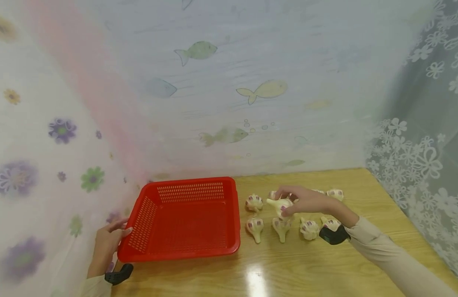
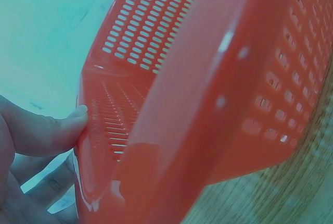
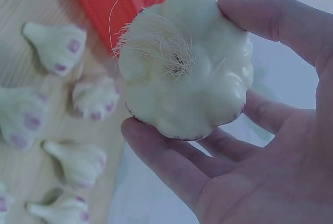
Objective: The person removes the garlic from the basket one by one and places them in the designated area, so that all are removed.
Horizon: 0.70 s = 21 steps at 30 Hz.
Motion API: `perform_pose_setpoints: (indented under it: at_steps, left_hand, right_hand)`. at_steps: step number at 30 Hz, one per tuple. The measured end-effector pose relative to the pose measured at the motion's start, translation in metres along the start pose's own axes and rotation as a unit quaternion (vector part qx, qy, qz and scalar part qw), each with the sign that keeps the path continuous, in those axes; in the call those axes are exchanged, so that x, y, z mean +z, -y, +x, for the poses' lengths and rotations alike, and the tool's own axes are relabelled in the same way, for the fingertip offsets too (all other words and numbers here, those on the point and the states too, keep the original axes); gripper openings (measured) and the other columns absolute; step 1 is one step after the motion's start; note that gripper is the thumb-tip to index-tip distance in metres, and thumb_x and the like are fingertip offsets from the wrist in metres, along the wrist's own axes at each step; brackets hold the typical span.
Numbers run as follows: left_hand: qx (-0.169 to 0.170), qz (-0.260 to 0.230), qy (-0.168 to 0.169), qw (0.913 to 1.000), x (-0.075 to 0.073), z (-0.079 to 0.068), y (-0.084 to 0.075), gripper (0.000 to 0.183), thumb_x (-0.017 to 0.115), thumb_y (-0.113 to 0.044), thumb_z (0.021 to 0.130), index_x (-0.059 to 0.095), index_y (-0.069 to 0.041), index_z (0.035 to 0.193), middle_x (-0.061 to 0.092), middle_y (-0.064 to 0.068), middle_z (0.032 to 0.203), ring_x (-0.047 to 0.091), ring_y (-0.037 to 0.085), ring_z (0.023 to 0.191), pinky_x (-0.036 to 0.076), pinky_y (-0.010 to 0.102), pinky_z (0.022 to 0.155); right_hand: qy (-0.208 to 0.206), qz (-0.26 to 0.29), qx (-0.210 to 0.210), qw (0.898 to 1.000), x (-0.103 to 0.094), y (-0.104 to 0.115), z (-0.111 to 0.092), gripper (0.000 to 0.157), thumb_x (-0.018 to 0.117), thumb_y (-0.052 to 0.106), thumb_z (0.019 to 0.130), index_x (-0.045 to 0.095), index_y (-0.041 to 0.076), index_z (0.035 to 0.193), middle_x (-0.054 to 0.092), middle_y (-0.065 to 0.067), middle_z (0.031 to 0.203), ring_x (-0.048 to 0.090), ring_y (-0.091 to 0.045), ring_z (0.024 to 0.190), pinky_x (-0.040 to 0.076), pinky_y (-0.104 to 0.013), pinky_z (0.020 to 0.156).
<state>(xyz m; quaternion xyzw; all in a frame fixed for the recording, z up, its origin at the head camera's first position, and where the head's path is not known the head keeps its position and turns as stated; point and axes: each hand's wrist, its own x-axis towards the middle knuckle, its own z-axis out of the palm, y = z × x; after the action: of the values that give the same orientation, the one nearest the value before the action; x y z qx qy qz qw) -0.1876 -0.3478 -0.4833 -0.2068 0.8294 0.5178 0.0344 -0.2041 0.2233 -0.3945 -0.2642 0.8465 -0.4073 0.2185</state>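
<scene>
My right hand [image 1: 303, 201] grips a garlic bulb [image 1: 279, 206] above the other bulbs, its stem pointing left in the head view. The right wrist view shows the held bulb [image 3: 182, 67] root side on, with stringy roots, between thumb and fingers. At the left, my left hand [image 1: 109, 241] pinches the side rim of a red plastic basket [image 1: 191, 225]. In the left wrist view the thumb [image 2: 57, 130] lies on the rim and the fingers are outside the wall. The basket has slotted sides, and its inside shows only bare red bottom.
Several garlic bulbs [image 1: 255, 227] lie in rough rows on the wooden table [image 1: 288, 268], right of the basket. Some back-row bulbs are partly hidden by my right hand. A wall with painted fish [image 1: 223, 136] stands behind, and a flowered wall [image 1: 62, 130] stands close on the left.
</scene>
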Motion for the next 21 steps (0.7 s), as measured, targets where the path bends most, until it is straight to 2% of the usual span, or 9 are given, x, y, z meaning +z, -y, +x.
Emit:
perform_pose_setpoints:
  at_steps: [6, 13, 17, 21]
  left_hand:
    - [0.001, -0.008, -0.004, 1.0, 0.003, -0.002, 0.004, 0.053, 0.062, -0.016, 0.089, 0.046, 0.001, 0.137, 0.053, 0.025, 0.116, 0.062, 0.02, 0.076, 0.057, 0.038, 0.066]
    - [0.006, 0.0, -0.005, 1.0, 0.006, -0.003, 0.006, 0.053, 0.062, -0.016, 0.089, 0.047, 0.002, 0.136, 0.051, 0.029, 0.12, 0.062, 0.02, 0.076, 0.057, 0.037, 0.067]
    - [0.01, 0.001, -0.008, 0.9999, 0.004, -0.002, 0.004, 0.053, 0.062, -0.018, 0.089, 0.047, 0.001, 0.137, 0.049, 0.03, 0.123, 0.062, 0.02, 0.078, 0.057, 0.036, 0.068]
    - [0.018, 0.006, -0.016, 0.9997, 0.002, -0.001, 0.002, 0.051, 0.061, -0.016, 0.089, 0.048, 0.0, 0.136, 0.052, 0.028, 0.121, 0.061, 0.02, 0.078, 0.057, 0.035, 0.068]
  right_hand:
    - [-0.01, 0.002, 0.003, 1.0, -0.006, -0.009, -0.017, 0.036, 0.067, 0.026, 0.088, 0.053, 0.012, 0.118, 0.05, -0.008, 0.123, 0.046, -0.03, 0.112, 0.042, -0.045, 0.084]
    - [-0.028, 0.004, 0.036, 0.999, -0.013, -0.016, -0.041, 0.036, 0.066, 0.027, 0.089, 0.054, 0.014, 0.119, 0.049, -0.009, 0.125, 0.046, -0.031, 0.112, 0.043, -0.044, 0.081]
    - [-0.04, -0.001, 0.056, 0.998, -0.019, -0.021, -0.054, 0.035, 0.065, 0.028, 0.09, 0.053, 0.014, 0.119, 0.049, -0.011, 0.123, 0.048, -0.031, 0.108, 0.044, -0.042, 0.074]
    - [-0.047, 0.002, 0.063, 0.997, -0.023, -0.025, -0.063, 0.036, 0.064, 0.027, 0.09, 0.052, 0.012, 0.121, 0.048, -0.013, 0.122, 0.048, -0.032, 0.107, 0.045, -0.043, 0.073]
